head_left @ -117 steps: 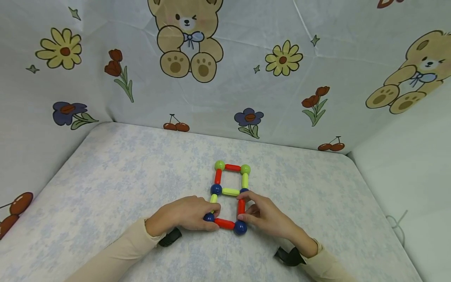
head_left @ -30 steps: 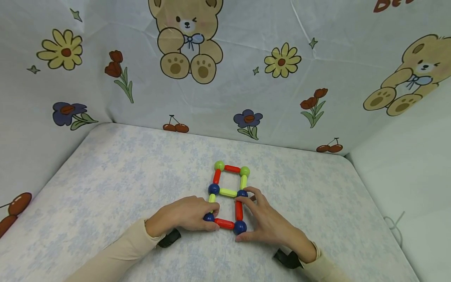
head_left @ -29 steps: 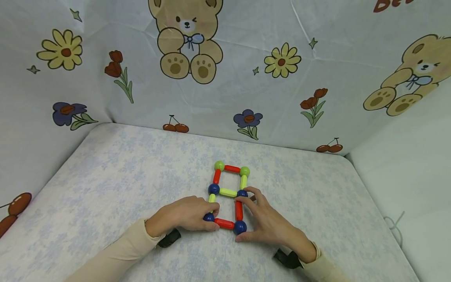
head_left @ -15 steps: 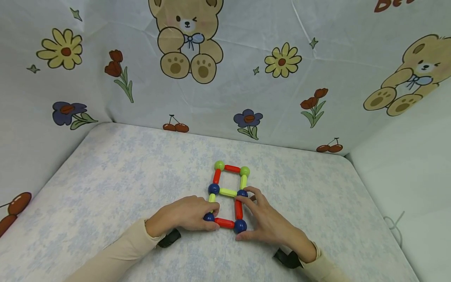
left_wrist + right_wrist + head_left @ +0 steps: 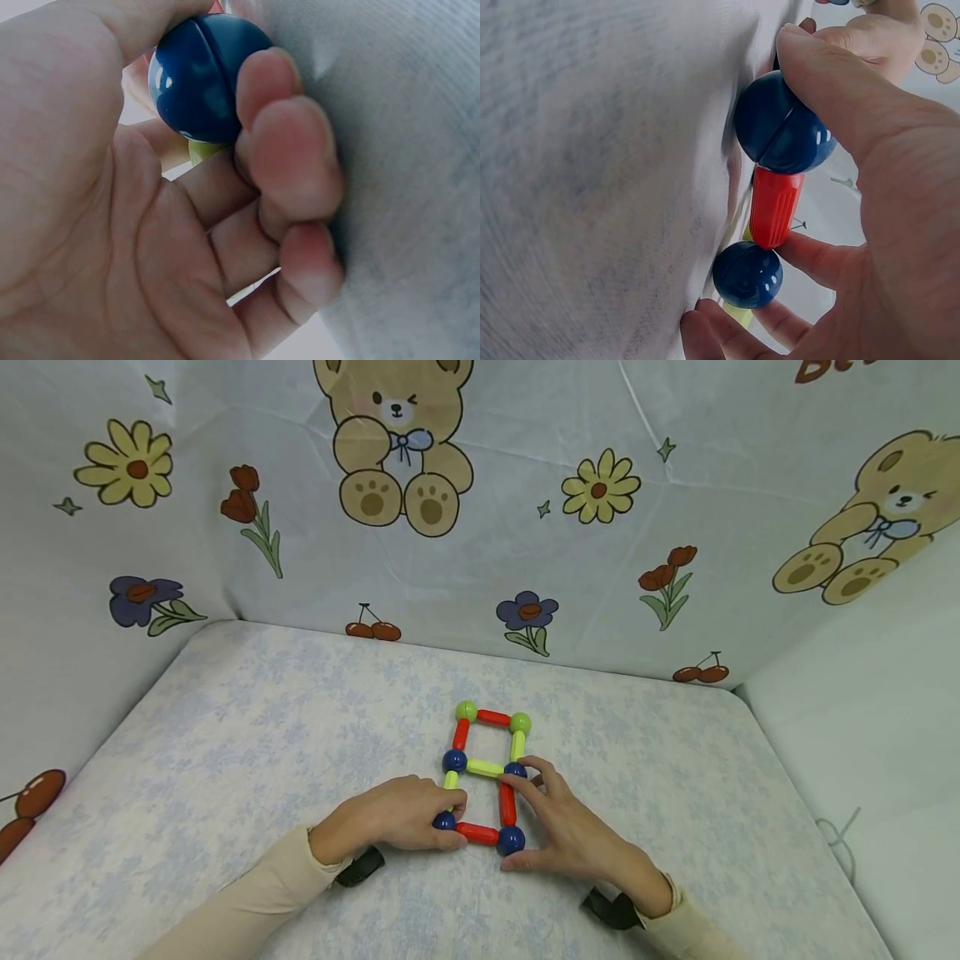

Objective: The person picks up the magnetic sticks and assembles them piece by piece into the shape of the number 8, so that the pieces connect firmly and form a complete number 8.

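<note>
A flat frame of magnetic rods and balls lies on the table, two squares joined. Its far end has two green balls (image 5: 520, 722); blue balls (image 5: 454, 761) mark the other corners. My left hand (image 5: 401, 812) grips the near-left blue ball (image 5: 202, 79) between thumb and curled fingers. On the right side, my right hand (image 5: 573, 827) spans a red rod (image 5: 775, 206): its thumb presses the near-right blue ball (image 5: 784, 124), and its fingers lie around the middle-right blue ball (image 5: 748, 274). Yellow-green rods (image 5: 485, 768) and red rods (image 5: 477, 833) link the balls.
The table (image 5: 285, 718) has a pale blue floral cover. A printed cloth wall (image 5: 495, 552) with bears and flowers stands behind it. At the right edge hangs a thin pale cord (image 5: 843, 843). Both wrists wear black straps (image 5: 611, 910).
Since the earliest frame, my right thumb has moved from the red rod to the near-right blue ball, and the frame's middle has shifted slightly left. My left hand has stayed put.
</note>
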Demonstrator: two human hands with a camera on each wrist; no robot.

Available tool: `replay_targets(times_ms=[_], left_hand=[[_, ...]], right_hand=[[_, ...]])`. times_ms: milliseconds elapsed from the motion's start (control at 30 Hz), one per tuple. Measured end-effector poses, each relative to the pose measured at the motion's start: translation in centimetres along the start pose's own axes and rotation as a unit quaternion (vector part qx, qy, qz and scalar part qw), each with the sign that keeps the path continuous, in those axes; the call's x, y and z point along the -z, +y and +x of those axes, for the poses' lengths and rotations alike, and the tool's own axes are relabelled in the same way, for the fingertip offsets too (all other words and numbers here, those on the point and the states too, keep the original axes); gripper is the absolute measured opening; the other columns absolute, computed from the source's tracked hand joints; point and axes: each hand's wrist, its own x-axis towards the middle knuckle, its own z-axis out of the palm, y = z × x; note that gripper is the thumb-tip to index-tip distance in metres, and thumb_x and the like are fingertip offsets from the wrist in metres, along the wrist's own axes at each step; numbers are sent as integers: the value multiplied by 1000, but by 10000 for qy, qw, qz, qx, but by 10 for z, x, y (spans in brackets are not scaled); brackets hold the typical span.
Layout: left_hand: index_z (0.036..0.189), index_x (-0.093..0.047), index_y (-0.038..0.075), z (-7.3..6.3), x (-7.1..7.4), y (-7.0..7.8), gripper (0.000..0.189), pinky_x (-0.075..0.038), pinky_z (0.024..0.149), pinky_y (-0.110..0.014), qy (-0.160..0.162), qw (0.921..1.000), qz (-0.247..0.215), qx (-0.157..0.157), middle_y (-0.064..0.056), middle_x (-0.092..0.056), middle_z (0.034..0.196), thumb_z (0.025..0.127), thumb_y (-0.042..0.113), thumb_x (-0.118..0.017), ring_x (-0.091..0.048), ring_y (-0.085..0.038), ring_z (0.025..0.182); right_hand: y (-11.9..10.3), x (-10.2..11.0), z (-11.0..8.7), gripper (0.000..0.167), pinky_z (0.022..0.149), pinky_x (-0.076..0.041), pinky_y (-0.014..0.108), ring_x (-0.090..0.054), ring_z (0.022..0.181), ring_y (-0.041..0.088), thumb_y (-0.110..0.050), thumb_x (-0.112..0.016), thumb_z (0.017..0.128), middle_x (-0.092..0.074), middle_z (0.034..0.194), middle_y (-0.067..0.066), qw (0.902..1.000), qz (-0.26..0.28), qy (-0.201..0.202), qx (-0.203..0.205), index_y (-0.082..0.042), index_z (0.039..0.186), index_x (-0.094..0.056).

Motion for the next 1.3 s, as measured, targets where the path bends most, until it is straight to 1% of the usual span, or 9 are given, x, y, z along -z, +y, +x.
replay_targets(times_ms=[267,500,600,833,1000,1100,1200,1300], left_hand=[[92,-60,23,0,0,1,22,-26,52,-25,-21,10000,23,31,11,-41,60,95,40,-74,-36,-6,52],[92,-60,23,0,0,1,23,-25,52,-25,-3,10000,-11,20,11,-41,61,94,40,-74,-36,-7,53],[91,-60,23,1,0,1,23,-25,52,-25,-20,10000,-7,20,11,-41,61,94,41,-74,-36,-6,52],[92,-59,23,0,2,1,22,-26,52,-25,-71,10000,16,46,11,-42,61,95,41,-73,-37,-7,52],[91,-59,24,2,2,1,22,-26,53,-25,-155,9999,14,39,11,-42,61,96,41,-72,-37,-7,52],[91,-58,24,3,1,1,22,-26,53,-25,-160,9999,3,11,11,-41,61,96,41,-72,-37,-7,52],[91,-59,23,3,1,2,23,-25,52,-25,-139,9999,-12,11,11,-41,61,95,41,-72,-37,-7,52],[91,-59,23,2,2,2,23,-25,52,-25,-130,9999,-26,15,11,-41,61,96,40,-72,-37,-7,52]], right_hand=[[1,0,1,96,91,-56,43,-50,122,25,-61,-87,75,-22,161,10,10000,-20,-9,53,-27,154,-43],[1,0,0,91,94,-56,48,-49,126,31,-61,-86,75,-22,161,11,9999,116,-48,-17,-24,148,-47],[0,0,0,89,94,-57,49,-49,127,32,-62,-86,75,-22,161,10,9999,137,-63,-41,-25,147,-49],[2,3,0,81,88,-57,41,-50,126,26,-60,-85,77,-23,159,8,9998,-85,-67,192,-30,145,-54],[5,7,1,74,86,-58,38,-53,116,25,-63,-84,76,-25,155,9,9989,-269,-168,335,-34,140,-58],[6,9,3,75,83,-58,36,-55,112,24,-65,-84,75,-27,154,9,9984,-309,-257,394,-34,139,-59],[6,12,6,76,84,-58,35,-55,112,25,-62,-87,73,-28,153,9,9980,-363,-311,407,-32,137,-60],[6,14,8,76,86,-58,38,-54,115,27,-59,-90,71,-28,153,10,9979,-398,-342,382,-30,135,-62]])
